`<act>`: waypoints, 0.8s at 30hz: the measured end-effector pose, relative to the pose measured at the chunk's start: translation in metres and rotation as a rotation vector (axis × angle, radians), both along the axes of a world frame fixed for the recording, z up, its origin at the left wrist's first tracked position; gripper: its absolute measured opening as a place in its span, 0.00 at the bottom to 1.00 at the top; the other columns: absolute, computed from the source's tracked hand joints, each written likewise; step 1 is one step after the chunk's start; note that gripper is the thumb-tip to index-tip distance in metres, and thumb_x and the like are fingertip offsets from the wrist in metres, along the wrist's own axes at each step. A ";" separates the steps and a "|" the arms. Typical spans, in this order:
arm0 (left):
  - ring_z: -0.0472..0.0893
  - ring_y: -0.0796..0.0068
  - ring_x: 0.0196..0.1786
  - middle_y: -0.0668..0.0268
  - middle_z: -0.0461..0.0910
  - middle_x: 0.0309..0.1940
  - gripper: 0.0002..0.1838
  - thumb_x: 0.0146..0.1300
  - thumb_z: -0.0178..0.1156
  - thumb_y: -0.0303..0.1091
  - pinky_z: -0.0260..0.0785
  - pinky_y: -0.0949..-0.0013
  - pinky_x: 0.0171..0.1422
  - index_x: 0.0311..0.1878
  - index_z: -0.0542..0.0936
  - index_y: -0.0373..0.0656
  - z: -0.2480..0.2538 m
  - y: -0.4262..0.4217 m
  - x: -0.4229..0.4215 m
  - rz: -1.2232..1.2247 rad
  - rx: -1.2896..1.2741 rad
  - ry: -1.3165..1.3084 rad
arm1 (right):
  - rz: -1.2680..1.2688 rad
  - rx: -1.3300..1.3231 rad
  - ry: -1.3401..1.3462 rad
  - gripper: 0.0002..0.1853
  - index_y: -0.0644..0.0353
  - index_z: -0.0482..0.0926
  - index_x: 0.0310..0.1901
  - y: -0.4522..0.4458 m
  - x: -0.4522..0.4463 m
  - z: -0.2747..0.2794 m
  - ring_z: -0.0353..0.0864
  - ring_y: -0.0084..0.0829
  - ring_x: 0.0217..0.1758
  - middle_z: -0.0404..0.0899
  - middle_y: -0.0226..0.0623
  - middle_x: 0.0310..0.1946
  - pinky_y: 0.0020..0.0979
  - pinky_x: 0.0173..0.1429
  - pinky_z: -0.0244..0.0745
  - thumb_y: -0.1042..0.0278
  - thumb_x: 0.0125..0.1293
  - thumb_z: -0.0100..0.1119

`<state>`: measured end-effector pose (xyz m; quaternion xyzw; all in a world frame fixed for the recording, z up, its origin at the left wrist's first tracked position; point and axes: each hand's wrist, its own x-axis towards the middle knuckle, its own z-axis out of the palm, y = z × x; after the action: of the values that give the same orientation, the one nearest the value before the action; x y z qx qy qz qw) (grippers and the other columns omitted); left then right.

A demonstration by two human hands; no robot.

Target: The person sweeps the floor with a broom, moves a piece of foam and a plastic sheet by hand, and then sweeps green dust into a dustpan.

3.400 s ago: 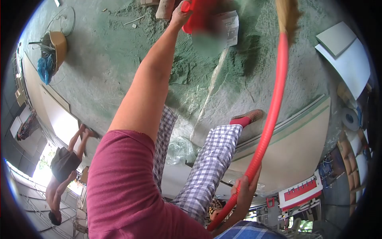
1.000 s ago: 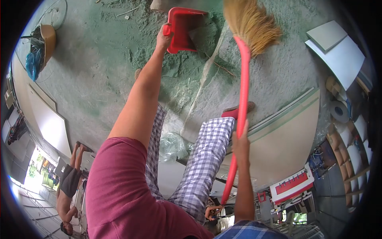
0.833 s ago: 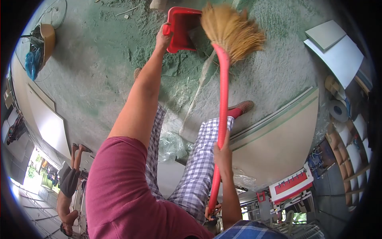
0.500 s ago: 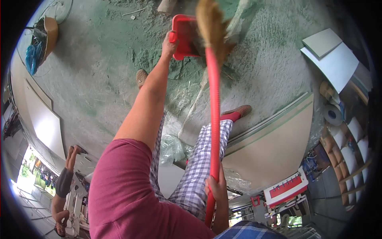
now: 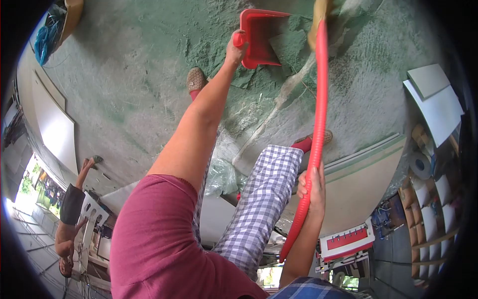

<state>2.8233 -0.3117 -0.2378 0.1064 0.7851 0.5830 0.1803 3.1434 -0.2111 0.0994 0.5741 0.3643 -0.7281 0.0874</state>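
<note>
My left hand is closed round the short handle of a red dustpan, which lies low over the floor with its mouth facing right. In my right hand is the red handle of a broom; my fingers wrap round its lower part. The broom's straw bristles are right of the dustpan, apart from it, blurred and partly cut off by the top edge. Loose grey-green dust covers the floor around the pan's mouth.
Flat boards lie right of my feet, with clear plastic film between my legs. Light panels are at right, others at left. A tan container stands upper left. Another person is at lower left.
The broom has swung right, away from the dustpan, and my right hand has risen with it. The dustpan and my left hand appear slightly farther right and higher in view.
</note>
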 end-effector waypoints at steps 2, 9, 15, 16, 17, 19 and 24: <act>0.75 0.71 0.41 0.64 0.74 0.38 0.22 0.47 0.56 0.29 0.66 0.70 0.47 0.49 0.69 0.44 0.002 -0.004 0.000 0.000 -0.013 -0.036 | 0.026 -0.130 -0.088 0.28 0.44 0.46 0.65 -0.010 0.012 -0.017 0.58 0.14 0.11 0.61 0.27 0.17 0.16 0.12 0.57 0.52 0.66 0.42; 0.76 0.70 0.38 0.62 0.76 0.35 0.20 0.46 0.55 0.30 0.67 0.69 0.44 0.47 0.70 0.44 0.004 -0.007 0.001 0.065 0.032 -0.102 | 0.098 -0.247 -0.009 0.30 0.46 0.43 0.66 -0.045 0.022 0.010 0.59 0.15 0.12 0.61 0.29 0.17 0.17 0.13 0.59 0.53 0.66 0.42; 0.73 0.78 0.36 0.67 0.74 0.35 0.21 0.48 0.55 0.27 0.66 0.74 0.42 0.49 0.69 0.41 0.030 -0.023 0.019 0.124 0.116 -0.250 | 0.044 -0.160 -0.008 0.31 0.48 0.42 0.66 -0.040 0.033 0.088 0.58 0.15 0.11 0.61 0.30 0.17 0.16 0.13 0.59 0.56 0.66 0.41; 0.73 0.78 0.36 0.67 0.74 0.35 0.21 0.48 0.56 0.27 0.66 0.74 0.41 0.49 0.69 0.41 0.037 -0.027 0.022 0.159 0.183 -0.324 | -0.023 -0.160 -0.004 0.30 0.48 0.43 0.65 -0.040 0.038 0.097 0.57 0.15 0.11 0.61 0.30 0.17 0.16 0.12 0.58 0.55 0.65 0.41; 0.73 0.79 0.36 0.67 0.74 0.36 0.21 0.49 0.56 0.27 0.67 0.74 0.40 0.50 0.69 0.42 0.045 -0.030 0.024 0.193 0.251 -0.399 | -0.091 -0.159 0.000 0.29 0.47 0.44 0.65 -0.040 0.044 0.106 0.57 0.15 0.10 0.61 0.30 0.17 0.16 0.12 0.58 0.54 0.65 0.42; 0.73 0.79 0.33 0.68 0.73 0.35 0.20 0.50 0.56 0.26 0.67 0.74 0.37 0.50 0.68 0.43 0.069 -0.037 0.014 0.187 0.278 -0.302 | -0.101 -0.179 0.046 0.30 0.45 0.42 0.64 -0.039 0.049 0.111 0.57 0.15 0.09 0.61 0.30 0.17 0.16 0.10 0.57 0.52 0.65 0.42; 0.70 0.79 0.37 0.69 0.70 0.37 0.18 0.50 0.55 0.26 0.66 0.73 0.42 0.47 0.68 0.45 0.139 -0.048 0.034 0.131 0.320 -0.326 | -0.318 -0.431 0.253 0.20 0.58 0.67 0.38 -0.027 0.135 0.117 0.55 0.14 0.08 0.61 0.26 0.17 0.17 0.11 0.54 0.46 0.65 0.41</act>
<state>2.8574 -0.3597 -0.0990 -0.0134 0.6486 0.7198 0.2472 3.2784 -0.2385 0.2163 0.4971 0.1147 -0.8589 0.0459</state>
